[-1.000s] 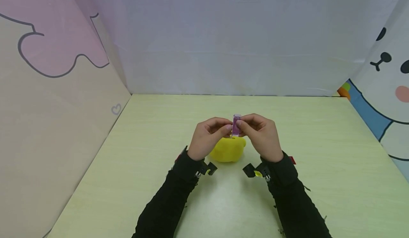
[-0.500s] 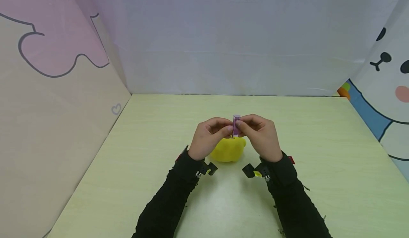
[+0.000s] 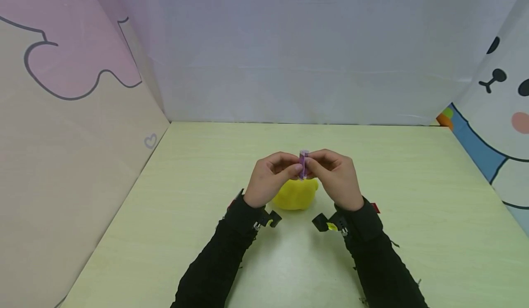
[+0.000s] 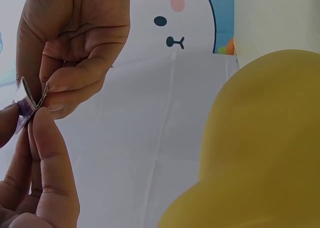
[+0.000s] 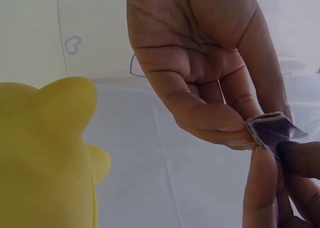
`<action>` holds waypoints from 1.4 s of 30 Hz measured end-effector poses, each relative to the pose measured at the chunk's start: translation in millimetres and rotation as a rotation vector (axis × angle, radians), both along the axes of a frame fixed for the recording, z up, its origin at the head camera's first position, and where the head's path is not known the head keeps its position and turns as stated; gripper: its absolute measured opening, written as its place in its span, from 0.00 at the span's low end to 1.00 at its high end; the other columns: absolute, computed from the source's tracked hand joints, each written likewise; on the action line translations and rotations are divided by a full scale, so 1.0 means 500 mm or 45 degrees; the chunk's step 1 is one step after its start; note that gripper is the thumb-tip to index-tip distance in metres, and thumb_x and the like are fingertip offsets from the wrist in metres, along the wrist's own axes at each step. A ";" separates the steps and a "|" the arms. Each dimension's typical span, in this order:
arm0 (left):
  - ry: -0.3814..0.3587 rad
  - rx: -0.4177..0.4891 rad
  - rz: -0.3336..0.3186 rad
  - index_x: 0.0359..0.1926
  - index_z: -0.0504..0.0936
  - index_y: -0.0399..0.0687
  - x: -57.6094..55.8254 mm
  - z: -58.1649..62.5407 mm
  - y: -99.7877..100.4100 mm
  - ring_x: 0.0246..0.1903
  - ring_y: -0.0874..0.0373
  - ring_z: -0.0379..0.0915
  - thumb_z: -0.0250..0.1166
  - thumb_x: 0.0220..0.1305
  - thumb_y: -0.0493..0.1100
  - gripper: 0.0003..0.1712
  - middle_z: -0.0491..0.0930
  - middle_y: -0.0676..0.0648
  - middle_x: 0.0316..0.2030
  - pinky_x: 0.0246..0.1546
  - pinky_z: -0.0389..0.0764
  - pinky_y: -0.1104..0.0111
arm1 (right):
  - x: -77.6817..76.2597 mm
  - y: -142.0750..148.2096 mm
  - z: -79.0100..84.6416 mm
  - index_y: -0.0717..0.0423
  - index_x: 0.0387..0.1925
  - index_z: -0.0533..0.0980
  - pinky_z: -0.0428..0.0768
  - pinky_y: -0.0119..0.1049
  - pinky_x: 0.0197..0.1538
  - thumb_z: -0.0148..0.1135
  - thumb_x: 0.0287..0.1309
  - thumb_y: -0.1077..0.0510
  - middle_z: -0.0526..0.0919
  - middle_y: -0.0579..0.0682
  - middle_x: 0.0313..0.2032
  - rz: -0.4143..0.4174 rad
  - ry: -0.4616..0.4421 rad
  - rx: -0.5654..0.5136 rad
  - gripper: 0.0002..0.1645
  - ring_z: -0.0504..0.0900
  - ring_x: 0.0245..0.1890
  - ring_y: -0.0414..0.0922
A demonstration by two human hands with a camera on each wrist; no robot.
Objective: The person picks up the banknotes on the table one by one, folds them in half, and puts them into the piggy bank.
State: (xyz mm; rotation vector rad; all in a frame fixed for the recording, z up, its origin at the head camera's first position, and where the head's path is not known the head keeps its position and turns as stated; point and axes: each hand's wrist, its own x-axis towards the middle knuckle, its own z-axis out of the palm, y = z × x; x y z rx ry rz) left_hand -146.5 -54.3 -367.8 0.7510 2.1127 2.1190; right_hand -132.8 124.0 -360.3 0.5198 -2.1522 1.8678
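A small folded purple paper note (image 3: 302, 163), printed like a banknote, is pinched between the fingertips of both hands. My left hand (image 3: 270, 179) grips its left side and my right hand (image 3: 340, 179) its right side. Both thumbs are on the near face. The left wrist view shows the paper (image 4: 31, 101) bent into a V with layered edges. Fingertips cover much of it. Just below the hands on the table sits a rounded yellow object (image 3: 295, 195) with a small bump on its right; its top is partly hidden. Ear-like bumps show on this yellow thing (image 5: 45, 148) in the right wrist view.
The pale wooden table (image 3: 144, 234) spreads around the arms. A white curtain (image 3: 306, 51) hangs along its back edge. Printed cartoon drapes stand at the left (image 3: 78, 129) and right (image 3: 508, 124). Small dark cameras are strapped to both wrists.
The right hand has shifted slightly left, towards the left hand. The purple paper has turned and folded narrower between the fingertips. The yellow object stays in place.
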 end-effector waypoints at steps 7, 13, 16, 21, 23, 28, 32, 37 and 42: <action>-0.010 0.002 0.002 0.48 0.80 0.30 0.000 0.000 0.000 0.36 0.65 0.80 0.60 0.68 0.33 0.11 0.80 0.31 0.45 0.44 0.84 0.69 | 0.002 -0.001 0.000 0.73 0.41 0.80 0.85 0.30 0.36 0.59 0.64 0.67 0.84 0.34 0.31 0.017 0.004 -0.006 0.10 0.83 0.28 0.36; -0.019 -0.017 0.016 0.48 0.80 0.30 0.000 -0.001 -0.001 0.35 0.66 0.80 0.60 0.68 0.33 0.11 0.81 0.31 0.44 0.43 0.84 0.71 | 0.001 -0.003 0.000 0.72 0.41 0.81 0.85 0.30 0.36 0.59 0.65 0.65 0.85 0.34 0.31 0.018 -0.008 0.002 0.11 0.83 0.29 0.36; -0.026 -0.031 0.028 0.48 0.81 0.30 -0.001 -0.001 -0.001 0.35 0.66 0.80 0.61 0.68 0.33 0.11 0.81 0.31 0.44 0.42 0.84 0.70 | 0.001 -0.004 0.000 0.72 0.41 0.81 0.86 0.31 0.37 0.59 0.65 0.65 0.85 0.34 0.31 0.024 -0.010 0.000 0.11 0.84 0.29 0.36; -0.028 -0.048 0.045 0.47 0.81 0.31 -0.001 -0.001 -0.001 0.35 0.64 0.80 0.61 0.68 0.35 0.11 0.82 0.33 0.44 0.42 0.85 0.69 | 0.000 -0.004 -0.001 0.72 0.41 0.81 0.86 0.31 0.36 0.60 0.65 0.65 0.85 0.34 0.31 0.023 -0.014 0.009 0.11 0.84 0.29 0.36; -0.023 -0.057 0.049 0.47 0.81 0.32 -0.001 -0.002 0.000 0.35 0.64 0.80 0.61 0.68 0.35 0.11 0.82 0.33 0.44 0.42 0.85 0.68 | 0.000 -0.004 -0.001 0.71 0.41 0.81 0.86 0.31 0.36 0.60 0.65 0.64 0.85 0.34 0.31 0.023 -0.018 0.014 0.11 0.84 0.29 0.36; -0.012 -0.065 0.056 0.47 0.82 0.33 0.000 -0.001 0.000 0.35 0.63 0.80 0.62 0.68 0.36 0.11 0.82 0.34 0.43 0.42 0.85 0.68 | 0.000 -0.003 0.000 0.71 0.41 0.81 0.86 0.31 0.36 0.60 0.65 0.64 0.85 0.35 0.32 0.027 -0.029 0.018 0.11 0.85 0.29 0.37; -0.008 -0.052 0.052 0.46 0.82 0.32 0.001 0.000 0.000 0.35 0.63 0.80 0.61 0.68 0.36 0.11 0.82 0.34 0.43 0.42 0.85 0.68 | 0.000 -0.002 0.000 0.70 0.43 0.81 0.86 0.32 0.37 0.60 0.66 0.63 0.85 0.35 0.32 0.024 -0.043 0.021 0.12 0.85 0.29 0.37; 0.001 -0.034 0.055 0.45 0.81 0.30 0.000 0.000 0.000 0.33 0.64 0.80 0.62 0.67 0.34 0.10 0.82 0.32 0.41 0.41 0.85 0.70 | 0.000 0.002 0.000 0.69 0.45 0.81 0.86 0.31 0.37 0.60 0.66 0.61 0.86 0.34 0.33 0.018 -0.029 0.020 0.13 0.84 0.29 0.37; -0.004 -0.029 0.063 0.44 0.81 0.30 -0.002 -0.002 0.001 0.31 0.64 0.79 0.62 0.67 0.34 0.10 0.81 0.31 0.40 0.40 0.84 0.71 | 0.001 0.006 0.001 0.70 0.45 0.81 0.86 0.31 0.37 0.59 0.67 0.61 0.86 0.33 0.34 -0.006 0.001 0.003 0.14 0.84 0.29 0.37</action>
